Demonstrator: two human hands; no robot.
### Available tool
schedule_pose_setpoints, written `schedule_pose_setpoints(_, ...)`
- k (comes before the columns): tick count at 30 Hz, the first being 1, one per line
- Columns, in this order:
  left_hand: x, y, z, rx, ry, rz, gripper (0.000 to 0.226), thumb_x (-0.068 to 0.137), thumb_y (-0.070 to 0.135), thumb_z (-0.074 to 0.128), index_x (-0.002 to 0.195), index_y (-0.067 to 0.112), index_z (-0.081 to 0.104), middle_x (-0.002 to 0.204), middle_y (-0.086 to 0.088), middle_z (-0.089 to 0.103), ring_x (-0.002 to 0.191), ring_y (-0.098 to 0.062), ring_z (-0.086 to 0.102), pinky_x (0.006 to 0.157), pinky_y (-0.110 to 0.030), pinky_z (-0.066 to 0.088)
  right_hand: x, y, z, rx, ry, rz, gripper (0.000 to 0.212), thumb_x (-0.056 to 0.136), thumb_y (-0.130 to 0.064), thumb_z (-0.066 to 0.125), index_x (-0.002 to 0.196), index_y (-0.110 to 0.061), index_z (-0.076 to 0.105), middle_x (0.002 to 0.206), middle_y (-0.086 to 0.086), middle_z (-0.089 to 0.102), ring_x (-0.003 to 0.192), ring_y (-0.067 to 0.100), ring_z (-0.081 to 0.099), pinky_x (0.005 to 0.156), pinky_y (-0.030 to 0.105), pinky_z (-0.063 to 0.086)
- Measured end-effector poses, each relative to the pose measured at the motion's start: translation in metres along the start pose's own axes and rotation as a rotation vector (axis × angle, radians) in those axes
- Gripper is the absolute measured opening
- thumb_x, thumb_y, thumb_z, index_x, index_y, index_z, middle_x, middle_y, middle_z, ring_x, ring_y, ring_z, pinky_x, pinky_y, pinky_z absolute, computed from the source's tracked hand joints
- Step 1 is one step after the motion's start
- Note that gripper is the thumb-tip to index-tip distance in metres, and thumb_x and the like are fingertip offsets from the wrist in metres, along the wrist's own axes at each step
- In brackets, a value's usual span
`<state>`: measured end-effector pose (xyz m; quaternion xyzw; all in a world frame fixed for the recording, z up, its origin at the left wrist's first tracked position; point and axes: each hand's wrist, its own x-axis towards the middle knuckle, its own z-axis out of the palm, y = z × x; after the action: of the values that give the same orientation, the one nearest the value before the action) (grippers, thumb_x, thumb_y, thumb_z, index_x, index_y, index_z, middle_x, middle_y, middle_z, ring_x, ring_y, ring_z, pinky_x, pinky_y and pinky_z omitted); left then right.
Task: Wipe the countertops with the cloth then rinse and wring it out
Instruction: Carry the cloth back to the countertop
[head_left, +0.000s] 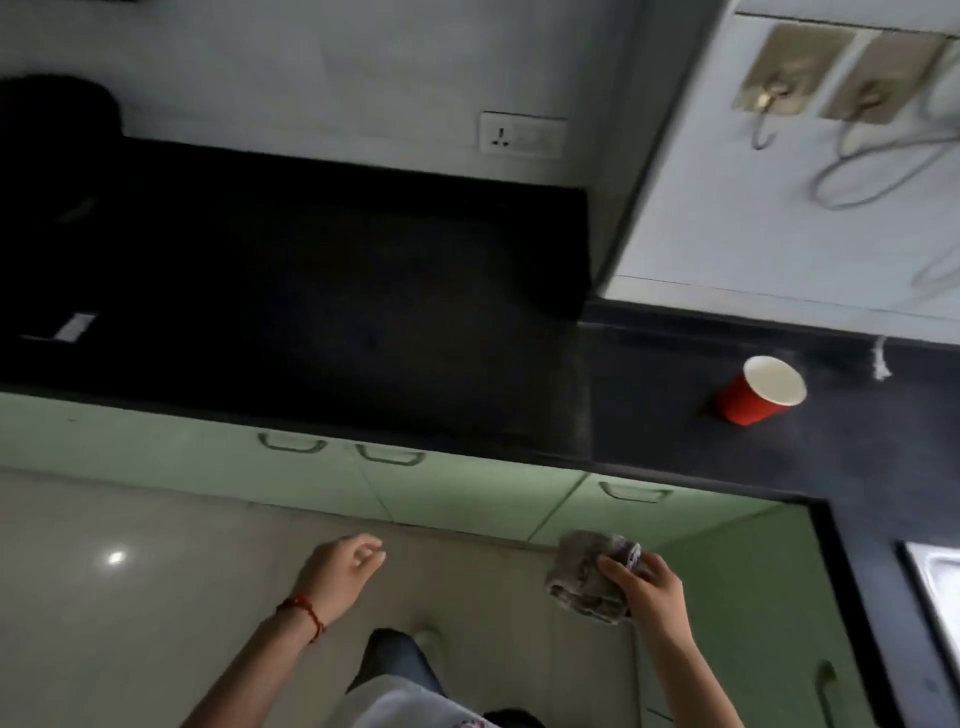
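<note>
A black L-shaped countertop (363, 322) runs across the middle of the head view and turns down the right side. My right hand (647, 592) is shut on a crumpled grey cloth (584, 577), held in the air in front of the green cabinets, below the counter's front edge. Over the floor to the left, my left hand (343, 569) hangs empty with its fingers loosely curled; a red thread circles its wrist. The corner of a steel sink (935, 587) shows at the right edge.
A red paper cup (758, 397) stands on the right part of the counter, with a small white scrap (880, 358) beyond it. A dark object (52, 114) sits at the far left. Wall socket (522, 134) and hooks (769, 101) with a cord are on the walls.
</note>
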<state>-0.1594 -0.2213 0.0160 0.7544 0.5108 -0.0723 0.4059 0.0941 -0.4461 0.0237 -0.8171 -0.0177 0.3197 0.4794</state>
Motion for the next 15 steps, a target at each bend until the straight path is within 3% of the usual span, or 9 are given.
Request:
schedule_pose_setpoints(10,0.079,0.028,-0.086,-0.107,0.114,0.143,0.026,0.088,0.020,0.056,0.111,0.009,0.063,0.107,-0.008,0.070,0.100,-0.020,0.065,0.087,-0.031,0.052,0.051,-0.114,0.081,0.084,-0.030,-0.073,0.018,0.075,-0.005,0.071,0.091,-0.009,0.061,0.076,0.004,0.065,0.068,0.018,0.060,0.047,0.010,0.049)
schedule_pose_setpoints(15,0.131,0.055,-0.105,-0.131,0.162,0.172,0.025,0.086,0.017,0.059,0.108,0.008,0.065,0.100,-0.007,0.069,0.089,-0.016,0.063,0.084,-0.035,0.053,0.104,-0.156,0.111,0.141,-0.092,-0.058,0.019,0.076,-0.008,0.070,0.093,-0.011,0.063,0.081,0.008,0.066,0.074,0.022,0.063,0.066,0.031,0.053)
